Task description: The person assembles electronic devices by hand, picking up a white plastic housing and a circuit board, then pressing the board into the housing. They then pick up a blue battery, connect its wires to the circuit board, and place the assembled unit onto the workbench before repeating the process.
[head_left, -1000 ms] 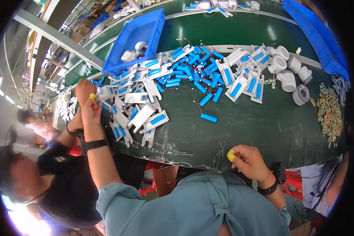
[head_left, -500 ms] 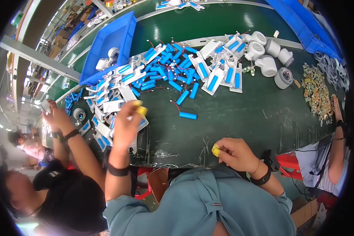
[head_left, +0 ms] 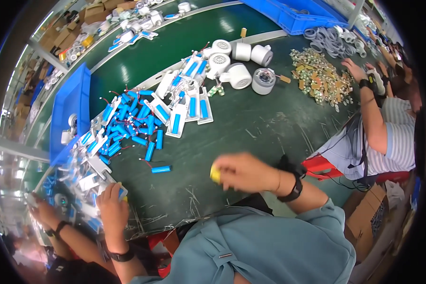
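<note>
My left hand is at the near edge of the pile at left, its fingers closed over a white plastic part with a blue cell. A bit of yellow shows by its thumb. My right hand hangs over the near middle of the table, fingers curled, slightly blurred. A yellow covering sits at its fingertips; whatever is pinched there, if anything, is hidden. A lone blue cylindrical battery with thin wires lies left of this hand. Beyond it are heaped blue batteries and white housings fitted with batteries.
White fan heads stand at the back, left of a heap of small circuit boards and grey rings. Blue crates flank the green belt. Co-workers' hands are at left and right.
The view has swung to the right, so the table's things sit further left. My left hand has come down onto the white part; my right hand has moved forward over the table.
</note>
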The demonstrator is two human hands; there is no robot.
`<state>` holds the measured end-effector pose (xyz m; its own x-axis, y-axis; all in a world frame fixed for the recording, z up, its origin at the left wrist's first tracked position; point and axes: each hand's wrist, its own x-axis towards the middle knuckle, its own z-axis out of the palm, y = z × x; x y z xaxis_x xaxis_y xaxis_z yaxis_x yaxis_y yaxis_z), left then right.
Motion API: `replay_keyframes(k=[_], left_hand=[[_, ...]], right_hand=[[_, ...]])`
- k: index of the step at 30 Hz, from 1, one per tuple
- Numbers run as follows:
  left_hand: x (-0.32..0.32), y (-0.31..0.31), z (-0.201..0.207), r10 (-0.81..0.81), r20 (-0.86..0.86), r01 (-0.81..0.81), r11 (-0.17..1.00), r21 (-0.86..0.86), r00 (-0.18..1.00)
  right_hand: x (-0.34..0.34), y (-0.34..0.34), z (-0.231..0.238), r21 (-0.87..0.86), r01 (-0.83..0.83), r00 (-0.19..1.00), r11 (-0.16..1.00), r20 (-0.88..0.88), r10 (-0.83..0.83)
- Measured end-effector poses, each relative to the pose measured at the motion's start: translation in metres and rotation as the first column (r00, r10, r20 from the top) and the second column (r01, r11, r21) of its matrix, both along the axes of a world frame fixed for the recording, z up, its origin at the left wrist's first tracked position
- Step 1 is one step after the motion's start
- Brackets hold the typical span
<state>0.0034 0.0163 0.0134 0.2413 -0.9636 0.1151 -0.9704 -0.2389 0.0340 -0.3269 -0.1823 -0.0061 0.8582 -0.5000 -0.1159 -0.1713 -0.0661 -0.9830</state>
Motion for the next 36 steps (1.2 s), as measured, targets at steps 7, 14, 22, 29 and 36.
replay_keyframes(k=[7, 14, 22, 29, 36], left_hand=[[-0.025, 0.01, -0.002, -0.011, -0.05, 0.005, 0.993, -0.118, 0.999], [-0.056, 0.001, 0.0, -0.262, -0.293, 0.204, 0.955, -0.214, 0.92], [-0.037, 0.021, -0.01, 0.052, -0.383, -0.165, 0.949, -0.269, 0.922], [-0.032, -0.014, -0.017, 0.057, -0.333, -0.136, 0.966, -0.218, 0.941], [-0.003, -0.018, -0.03, 0.059, -0.814, -0.567, 0.747, -0.348, 0.578]], right_hand=[[-0.043, -0.131, 0.007, -0.904, 0.422, 0.56, 0.065, 0.203, -0.803], [-0.096, -0.19, -0.038, -0.965, 0.184, 0.526, 0.184, -0.061, -0.848], [-0.08, -0.12, -0.036, -0.836, 0.263, 0.752, 0.481, -0.135, -0.646], [-0.022, -0.005, -0.008, 0.114, 0.175, 0.979, 0.978, -0.127, -0.16], [0.015, 0.04, -0.017, 0.309, 0.023, 1.0, 0.951, 0.005, -0.026]])
